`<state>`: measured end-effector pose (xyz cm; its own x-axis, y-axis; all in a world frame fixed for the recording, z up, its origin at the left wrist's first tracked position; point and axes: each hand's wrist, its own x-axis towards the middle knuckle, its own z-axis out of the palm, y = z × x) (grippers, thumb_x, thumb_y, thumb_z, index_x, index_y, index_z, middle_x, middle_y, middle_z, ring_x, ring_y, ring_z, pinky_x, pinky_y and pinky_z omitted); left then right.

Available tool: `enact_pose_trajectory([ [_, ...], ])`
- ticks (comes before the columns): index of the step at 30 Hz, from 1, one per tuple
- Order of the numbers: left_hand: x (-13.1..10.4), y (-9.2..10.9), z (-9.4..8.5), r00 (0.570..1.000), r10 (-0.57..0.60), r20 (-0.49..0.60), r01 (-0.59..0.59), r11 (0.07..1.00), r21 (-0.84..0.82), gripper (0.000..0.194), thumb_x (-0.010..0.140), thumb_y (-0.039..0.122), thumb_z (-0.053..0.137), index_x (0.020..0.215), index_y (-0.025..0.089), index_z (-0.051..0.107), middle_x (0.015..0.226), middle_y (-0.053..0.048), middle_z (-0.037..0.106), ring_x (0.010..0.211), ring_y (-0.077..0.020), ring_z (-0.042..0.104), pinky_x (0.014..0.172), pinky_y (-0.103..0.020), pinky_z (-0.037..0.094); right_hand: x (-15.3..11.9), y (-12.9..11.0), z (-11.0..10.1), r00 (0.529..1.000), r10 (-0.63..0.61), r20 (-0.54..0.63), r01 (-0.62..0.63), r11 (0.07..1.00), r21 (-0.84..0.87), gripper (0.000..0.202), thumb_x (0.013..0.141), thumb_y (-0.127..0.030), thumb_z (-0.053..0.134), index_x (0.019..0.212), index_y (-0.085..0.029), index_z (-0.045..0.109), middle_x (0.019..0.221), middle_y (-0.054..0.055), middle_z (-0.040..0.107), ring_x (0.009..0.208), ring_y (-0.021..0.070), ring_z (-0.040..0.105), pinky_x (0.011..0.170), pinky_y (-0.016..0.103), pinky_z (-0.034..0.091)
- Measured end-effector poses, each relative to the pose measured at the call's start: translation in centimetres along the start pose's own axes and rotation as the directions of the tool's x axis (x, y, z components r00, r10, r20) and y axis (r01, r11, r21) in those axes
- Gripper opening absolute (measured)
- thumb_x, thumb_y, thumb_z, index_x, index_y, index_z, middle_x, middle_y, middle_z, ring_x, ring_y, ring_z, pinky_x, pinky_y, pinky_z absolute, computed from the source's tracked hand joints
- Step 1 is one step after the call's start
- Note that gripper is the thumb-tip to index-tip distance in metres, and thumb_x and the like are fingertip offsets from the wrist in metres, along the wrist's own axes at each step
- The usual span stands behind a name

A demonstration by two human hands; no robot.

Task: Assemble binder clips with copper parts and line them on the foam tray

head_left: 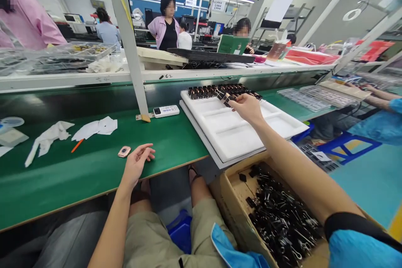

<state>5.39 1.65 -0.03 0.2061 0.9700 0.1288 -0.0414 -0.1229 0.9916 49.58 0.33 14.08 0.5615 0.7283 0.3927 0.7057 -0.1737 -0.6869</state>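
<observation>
My right hand (248, 108) is closed on a small dark squarish part with black binder clips (226, 99) on it. It is above the far side of a white foam tray (220, 142). Rows of similar clipped parts (204, 92) stand along the tray's back edge. My left hand (138, 161) hovers near the front edge of the green table (169, 142), fingers loosely apart and holding nothing. Just left of it lies a rose-gold, rounded-square piece (124, 151) with a dark round centre, like a watch case.
A cardboard box (234, 201) of loose black binder clips stands below the tray. White cloths (50, 138), an orange stick (77, 145) and a white labelled device (166, 111) lie on the left. A white post (125, 37) rises behind. Another person's arms (377, 96) are at far right.
</observation>
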Motion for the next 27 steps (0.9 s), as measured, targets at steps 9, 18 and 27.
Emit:
enact_pose_trajectory([
  [9,0.0,-0.1,0.0,1.0,0.003,0.003,-0.003,1.0,0.001,0.049,0.085,0.056,0.074,0.111,0.016,0.073,0.092,-0.009,0.074,0.074,-0.0178,0.066,0.069,-0.03,0.05,4.8,3.0,5.4,1.0,0.015,0.008,-0.01,0.878,-0.479,0.023,0.084,-0.04,0.069,0.093,-0.018,0.068,0.095,0.012,0.071,0.093,0.0286,0.062,0.082,0.035,0.045],
  [18,0.2,-0.3,0.0,1.0,-0.005,0.006,0.005,1.0,-0.004,0.047,0.086,0.055,0.073,0.111,0.016,0.073,0.092,-0.009,0.074,0.075,-0.0175,0.065,0.071,-0.03,0.05,5.2,4.2,6.4,0.995,-0.086,0.052,0.1,0.783,-0.614,0.034,0.094,-0.043,0.061,0.102,-0.011,0.07,0.115,0.02,0.063,0.105,0.0328,0.062,0.085,0.038,0.047],
  [27,0.3,-0.3,-0.2,1.0,-0.011,-0.006,0.012,1.0,0.024,0.05,0.084,0.058,0.074,0.111,0.016,0.073,0.093,-0.009,0.074,0.076,-0.018,0.066,0.071,-0.03,0.051,1.0,3.0,0.3,0.932,-0.282,-0.226,0.222,0.94,-0.259,0.03,0.092,-0.045,0.06,0.105,-0.017,0.061,0.101,0.012,0.065,0.09,0.0263,0.061,0.08,0.036,0.048],
])
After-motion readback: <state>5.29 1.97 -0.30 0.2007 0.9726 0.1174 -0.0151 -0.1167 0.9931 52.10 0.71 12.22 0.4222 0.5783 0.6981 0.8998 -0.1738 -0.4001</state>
